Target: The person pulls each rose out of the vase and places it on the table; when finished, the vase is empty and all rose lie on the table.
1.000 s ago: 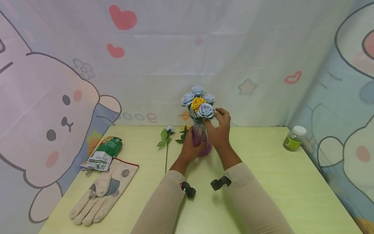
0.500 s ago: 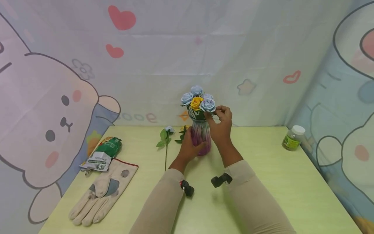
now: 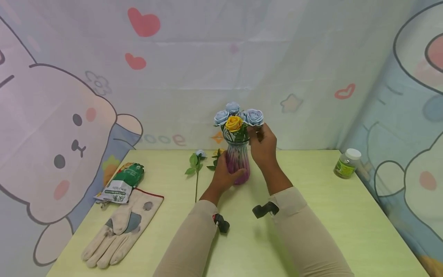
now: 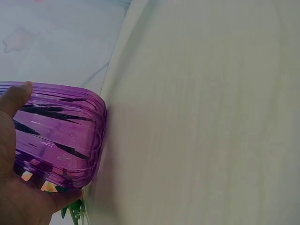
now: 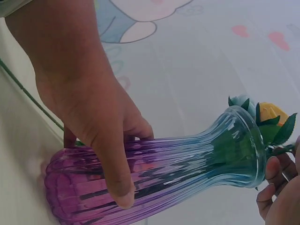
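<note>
A ribbed glass vase (image 3: 238, 159), purple below and clear bluish above, stands upright on the table. My left hand (image 3: 225, 175) grips its lower body, the thumb across the near side. In the left wrist view the purple base (image 4: 65, 136) meets the tabletop. My right hand (image 3: 264, 148) is at the right of the rim, pinching the stem of a light blue rose (image 3: 254, 117) just below its bloom. Other blue roses (image 3: 221, 117) and a yellow rose (image 3: 233, 123) lean in the vase. The right wrist view shows green leaves (image 5: 285, 129) beyond the glass rim.
Left of the vase lie a loose blue rose (image 3: 200, 153) with a long stem and a leafy yellow one (image 3: 216, 161), partly hidden. A work glove (image 3: 124, 227) and a green-and-white packet (image 3: 122, 182) lie farther left. A white-capped jar (image 3: 347, 163) stands at right.
My right hand has raised the front blue rose and shifted it right, away from the yellow rose. My left hand has stayed around the vase.
</note>
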A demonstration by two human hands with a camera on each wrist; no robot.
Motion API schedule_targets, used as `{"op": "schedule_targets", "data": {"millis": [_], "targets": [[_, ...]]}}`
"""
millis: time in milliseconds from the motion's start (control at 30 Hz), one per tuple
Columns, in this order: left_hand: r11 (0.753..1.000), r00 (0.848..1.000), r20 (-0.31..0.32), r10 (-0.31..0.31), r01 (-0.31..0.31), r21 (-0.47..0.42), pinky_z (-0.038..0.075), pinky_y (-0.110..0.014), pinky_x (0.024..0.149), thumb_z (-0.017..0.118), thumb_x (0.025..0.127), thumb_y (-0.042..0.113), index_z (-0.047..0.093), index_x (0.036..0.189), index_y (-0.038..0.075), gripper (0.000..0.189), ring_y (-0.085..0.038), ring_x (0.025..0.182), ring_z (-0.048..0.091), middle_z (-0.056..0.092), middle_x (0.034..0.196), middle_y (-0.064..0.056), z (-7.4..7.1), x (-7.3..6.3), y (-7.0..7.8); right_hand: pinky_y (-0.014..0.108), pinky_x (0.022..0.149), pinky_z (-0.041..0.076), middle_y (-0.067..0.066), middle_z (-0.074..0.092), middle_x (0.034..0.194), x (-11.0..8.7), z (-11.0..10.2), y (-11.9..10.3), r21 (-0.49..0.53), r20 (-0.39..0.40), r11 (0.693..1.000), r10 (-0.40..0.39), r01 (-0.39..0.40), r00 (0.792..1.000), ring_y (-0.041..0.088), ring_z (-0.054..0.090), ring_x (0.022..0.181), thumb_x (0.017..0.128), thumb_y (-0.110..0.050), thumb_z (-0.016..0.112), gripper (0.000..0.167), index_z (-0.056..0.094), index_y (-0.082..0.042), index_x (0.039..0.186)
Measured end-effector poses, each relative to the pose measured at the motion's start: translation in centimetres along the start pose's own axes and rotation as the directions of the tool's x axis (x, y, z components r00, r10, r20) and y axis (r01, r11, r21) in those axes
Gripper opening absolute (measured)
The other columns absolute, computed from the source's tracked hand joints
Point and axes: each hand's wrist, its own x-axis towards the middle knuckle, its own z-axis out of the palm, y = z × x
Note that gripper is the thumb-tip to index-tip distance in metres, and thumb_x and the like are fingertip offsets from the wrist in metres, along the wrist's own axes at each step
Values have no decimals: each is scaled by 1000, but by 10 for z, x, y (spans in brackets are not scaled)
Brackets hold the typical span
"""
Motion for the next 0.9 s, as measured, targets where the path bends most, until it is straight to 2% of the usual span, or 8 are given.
{"op": "schedule_targets", "data": {"millis": [100, 267, 333, 433, 567, 733, 800, 900], "targets": [[1000, 1000, 5, -6, 6, -2, 31, -54, 136, 87, 93, 37, 20, 172, 7, 108, -38, 162, 39, 36, 171, -19, -1, 0, 1, 22, 72, 51, 16, 67, 98, 2, -2, -2, 7, 16, 1000, 20, -20, 1000, 27, 64, 80, 112, -23, 64, 27, 67, 2, 119], [1000, 1000, 9, -15, 15, 8, 31, -54, 136, 87, 93, 39, 19, 173, 7, 109, -38, 162, 38, 36, 172, -19, -1, 0, 1, 21, 86, 57, 22, 77, 113, 4, -6, -3, 16, 72, 997, 78, -80, 994, 26, 74, 99, 108, -9, 69, 18, 72, 5, 118], [1000, 1000, 9, -18, 18, 1, 31, -54, 136, 88, 93, 39, 19, 173, 8, 110, -38, 162, 38, 36, 172, -19, -1, -1, 1, 21, 90, 56, 23, 78, 117, 4, -7, -3, 11, 72, 996, 93, -94, 993, 26, 74, 107, 105, -6, 72, 17, 74, 5, 118], [1000, 1000, 8, -19, 19, -7, 30, -54, 136, 88, 93, 39, 19, 173, 8, 110, -38, 162, 38, 36, 172, -19, -2, -1, 1, 21, 88, 53, 24, 76, 119, 2, -7, -1, 4, 39, 996, 86, -86, 996, 30, 72, 111, 105, -6, 71, 18, 74, 6, 118], [1000, 1000, 10, -8, 8, -8, 30, -54, 136, 88, 93, 38, 21, 172, 6, 109, -39, 162, 39, 37, 171, -21, -1, -2, -1, 25, 85, 52, 25, 75, 116, -3, -5, 3, -50, -47, 999, 0, -2, 999, 36, 73, 107, 108, -7, 67, 16, 68, 6, 118], [1000, 1000, 15, 5, -5, -17, 31, -53, 136, 88, 93, 35, 20, 172, 5, 109, -38, 161, 39, 36, 171, -21, -1, -1, -3, 35, 83, 57, 26, 77, 107, -5, -1, 6, -143, -121, 985, -112, 94, 986, 40, 76, 99, 113, -15, 59, 20, 60, 4, 117], [1000, 1000, 12, 10, -10, -17, 31, -53, 136, 89, 93, 34, 21, 172, 5, 108, -39, 160, 40, 37, 170, -21, -1, -1, -3, 33, 77, 57, 27, 78, 105, -5, 0, 7, -131, -123, 986, -117, 101, 985, 42, 76, 91, 115, -16, 54, 21, 57, 4, 118], [1000, 1000, 11, 9, -9, -20, 31, -53, 136, 89, 92, 34, 21, 171, 6, 108, -39, 160, 40, 38, 170, -21, -1, -1, -3, 24, 66, 54, 29, 80, 104, -5, 1, 9, -63, -108, 994, -101, 95, 989, 36, 75, 76, 118, -18, 48, 22, 53, 3, 119]]}}
